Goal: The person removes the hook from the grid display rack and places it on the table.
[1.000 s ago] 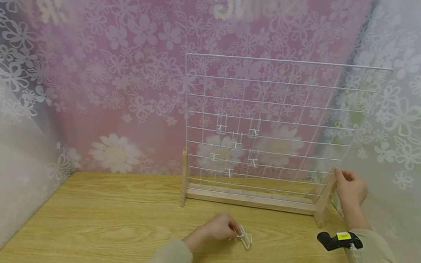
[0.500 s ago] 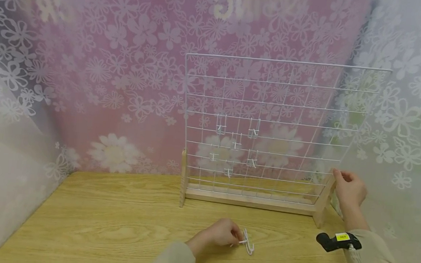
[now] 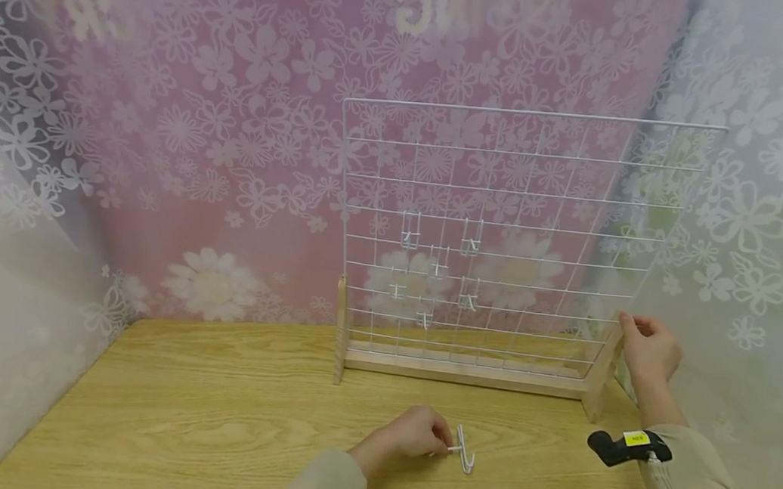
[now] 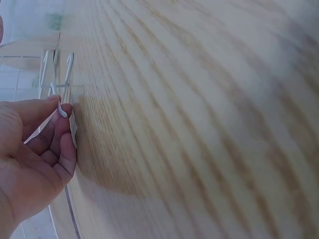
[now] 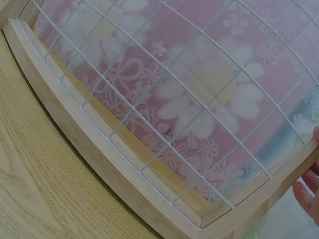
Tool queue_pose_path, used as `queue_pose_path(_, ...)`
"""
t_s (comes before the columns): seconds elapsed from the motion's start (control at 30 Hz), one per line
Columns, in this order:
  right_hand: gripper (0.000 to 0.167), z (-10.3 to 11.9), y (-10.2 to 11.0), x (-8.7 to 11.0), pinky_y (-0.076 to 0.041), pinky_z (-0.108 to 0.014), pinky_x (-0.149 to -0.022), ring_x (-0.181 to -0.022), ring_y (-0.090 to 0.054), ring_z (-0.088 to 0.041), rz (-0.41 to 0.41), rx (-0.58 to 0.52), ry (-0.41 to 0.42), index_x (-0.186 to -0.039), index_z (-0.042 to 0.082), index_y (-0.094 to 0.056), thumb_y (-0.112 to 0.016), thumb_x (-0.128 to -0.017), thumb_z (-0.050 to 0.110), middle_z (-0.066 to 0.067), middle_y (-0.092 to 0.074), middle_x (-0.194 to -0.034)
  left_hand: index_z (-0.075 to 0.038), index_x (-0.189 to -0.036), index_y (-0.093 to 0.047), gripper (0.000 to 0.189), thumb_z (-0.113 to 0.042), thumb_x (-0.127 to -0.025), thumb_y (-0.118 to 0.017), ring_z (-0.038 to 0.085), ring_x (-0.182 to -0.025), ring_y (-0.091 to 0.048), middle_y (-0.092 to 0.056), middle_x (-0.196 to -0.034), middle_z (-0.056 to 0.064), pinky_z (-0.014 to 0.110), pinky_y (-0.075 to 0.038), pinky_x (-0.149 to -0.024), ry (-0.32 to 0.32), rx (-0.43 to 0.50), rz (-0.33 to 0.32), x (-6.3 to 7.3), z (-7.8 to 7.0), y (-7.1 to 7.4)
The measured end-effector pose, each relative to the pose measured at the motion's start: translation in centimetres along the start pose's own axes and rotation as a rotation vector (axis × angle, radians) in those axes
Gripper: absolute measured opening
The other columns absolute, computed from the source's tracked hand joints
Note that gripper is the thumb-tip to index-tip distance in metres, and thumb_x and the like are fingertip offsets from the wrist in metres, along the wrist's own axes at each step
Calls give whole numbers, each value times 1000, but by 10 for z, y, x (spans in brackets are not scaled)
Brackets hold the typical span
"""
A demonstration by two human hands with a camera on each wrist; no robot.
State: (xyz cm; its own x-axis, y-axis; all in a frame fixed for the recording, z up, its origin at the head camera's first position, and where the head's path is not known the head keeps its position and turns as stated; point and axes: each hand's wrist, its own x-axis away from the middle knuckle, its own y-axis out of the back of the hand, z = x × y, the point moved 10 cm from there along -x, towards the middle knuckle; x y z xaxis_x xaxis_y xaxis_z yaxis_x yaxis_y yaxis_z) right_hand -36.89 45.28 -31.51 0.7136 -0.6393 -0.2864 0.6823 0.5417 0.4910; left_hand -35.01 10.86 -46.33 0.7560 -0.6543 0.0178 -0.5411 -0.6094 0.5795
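Note:
In the head view my left hand [image 3: 412,431] is low over the table, pinching a white wire hook [image 3: 464,450] by its prong. The left wrist view shows the thumb and index finger meeting on that prong, with the hook's two parallel wires [image 4: 69,69] pointing away from the hand. My right hand [image 3: 651,350] grips the top of the right wooden upright [image 3: 602,380] of a stand, which holds a white wire grid [image 3: 531,196] upright. In the right wrist view only some fingers [image 5: 304,196] show, at the edge of the upright.
Several white hooks, one of them [image 3: 471,245], hang on the grid's left half. A wooden crossbar [image 3: 464,372] joins the right upright to the left upright [image 3: 341,332] on the wood-grain table [image 3: 202,413]. Flowered curtains [image 3: 237,112] enclose the back and sides.
My left hand has shifted slightly right and turned the hook, so that it now stands more upright and shows its narrow side. The right hand has stayed at the stand.

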Motion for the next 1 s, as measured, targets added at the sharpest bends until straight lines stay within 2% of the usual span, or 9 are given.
queue_pose_path(0.23,49,0,1,-1,-35,-26,-60,-88,-47,-24,-12,-2,4,-118,-4,-57,-48,-94,38,-19,-56,-105,-5,-82,-69,2,-5,-80,-70,4,-65,-49,-58,-70,-8,19,-42,-63,-2,-27,-10,3,0,3)
queue_pose_path(0.37,48,0,1,-2,-35,-26,-60,-85,-47,-23,-16,2,7,-117,-4,-57,-48,-94,37,-17,-57,-101,-4,-86,-68,6,-7,-81,-69,6,-67,-51,-59,-74,-7,20,-44,-62,13,8,-16,5,3,8)
queue_pose_path(0.53,48,-1,1,-3,-35,-26,-60,-84,-47,-22,-16,5,4,-117,-4,-57,-48,-94,38,-17,-57,-102,-4,-86,-69,4,-7,-82,-68,5,-62,-50,-57,-71,-7,19,-44,-57,5,-3,-52,5,6,18)
queue_pose_path(0.7,51,-4,-2,-3,-35,-27,-61,-91,-47,-26,3,-2,-8,-120,-3,-56,-47,-94,40,-21,-56,-111,1,-87,-68,7,-6,-83,-67,9,-57,-53,-59,-67,-2,19,-42,-51,3,54,-78,8,10,29)
queue_pose_path(1.0,52,-5,-2,-2,-36,-25,-59,-91,-46,-25,13,-17,-25,-120,-2,-56,-47,-93,42,-19,-55,-110,2,-95,-67,13,-8,-86,-64,18,-67,-58,-61,-73,0,24,-45,-56,32,117,-132,17,17,55)
